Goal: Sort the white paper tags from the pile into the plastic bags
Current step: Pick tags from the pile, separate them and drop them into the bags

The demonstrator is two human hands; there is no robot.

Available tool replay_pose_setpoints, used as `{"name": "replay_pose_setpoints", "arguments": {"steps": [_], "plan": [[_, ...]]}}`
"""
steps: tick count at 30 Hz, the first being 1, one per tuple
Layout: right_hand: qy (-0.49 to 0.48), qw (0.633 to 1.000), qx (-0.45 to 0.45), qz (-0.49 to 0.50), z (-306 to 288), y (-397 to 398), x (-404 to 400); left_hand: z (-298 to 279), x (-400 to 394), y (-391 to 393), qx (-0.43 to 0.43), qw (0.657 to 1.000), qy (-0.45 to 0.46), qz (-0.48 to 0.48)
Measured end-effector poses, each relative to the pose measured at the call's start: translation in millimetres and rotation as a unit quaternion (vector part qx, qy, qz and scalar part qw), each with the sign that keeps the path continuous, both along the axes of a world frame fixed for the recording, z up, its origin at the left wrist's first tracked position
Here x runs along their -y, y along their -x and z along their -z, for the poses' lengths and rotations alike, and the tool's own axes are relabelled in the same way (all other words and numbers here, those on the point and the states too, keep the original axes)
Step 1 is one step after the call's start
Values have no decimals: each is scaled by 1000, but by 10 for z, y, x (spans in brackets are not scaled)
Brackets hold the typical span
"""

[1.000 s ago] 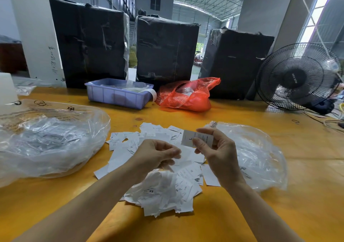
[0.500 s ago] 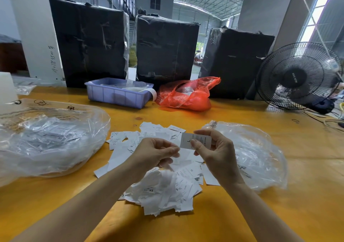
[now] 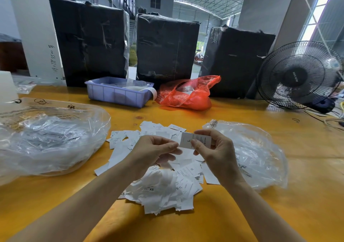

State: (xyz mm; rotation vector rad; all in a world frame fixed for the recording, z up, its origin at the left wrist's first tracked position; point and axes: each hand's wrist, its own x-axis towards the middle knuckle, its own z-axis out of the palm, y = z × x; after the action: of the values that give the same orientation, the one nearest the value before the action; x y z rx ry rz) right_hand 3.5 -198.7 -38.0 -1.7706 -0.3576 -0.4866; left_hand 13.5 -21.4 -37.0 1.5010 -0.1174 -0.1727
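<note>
Holding a white tag (image 3: 195, 140) marked L above the pile (image 3: 160, 176), the right hand (image 3: 216, 154) pinches it between thumb and fingers; the left hand (image 3: 154, 152) hovers beside it, fingers curled, its grip seemingly empty. Reading the size looks like the step in hand; next comes dropping it into the left bag (image 3: 50, 139) or right bag (image 3: 256, 156). Both flank the pile, with bare counter (image 3: 307, 167) towards the near edge.

A white tag (image 3: 195, 140) marked "L" is pinched by the right hand (image 3: 216, 154) above the pile of tags (image 3: 163, 189) on the table (image 3: 307, 176). The left hand (image 3: 154, 152), fingers curled, is held just beside it, between two clear plastic bags (image 3: 48, 139).
</note>
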Motion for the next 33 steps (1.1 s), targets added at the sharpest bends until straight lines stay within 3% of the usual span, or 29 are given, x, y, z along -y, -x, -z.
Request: {"name": "replay_pose_setpoints", "arguments": {"steps": [16,33], "plan": [[30,999,17,-7,16,14,-35,18,70,55,-30,1000,5,-3],[3,996,73,50,26,0,-24,32,54,43,-37,999,32,-2]]}}
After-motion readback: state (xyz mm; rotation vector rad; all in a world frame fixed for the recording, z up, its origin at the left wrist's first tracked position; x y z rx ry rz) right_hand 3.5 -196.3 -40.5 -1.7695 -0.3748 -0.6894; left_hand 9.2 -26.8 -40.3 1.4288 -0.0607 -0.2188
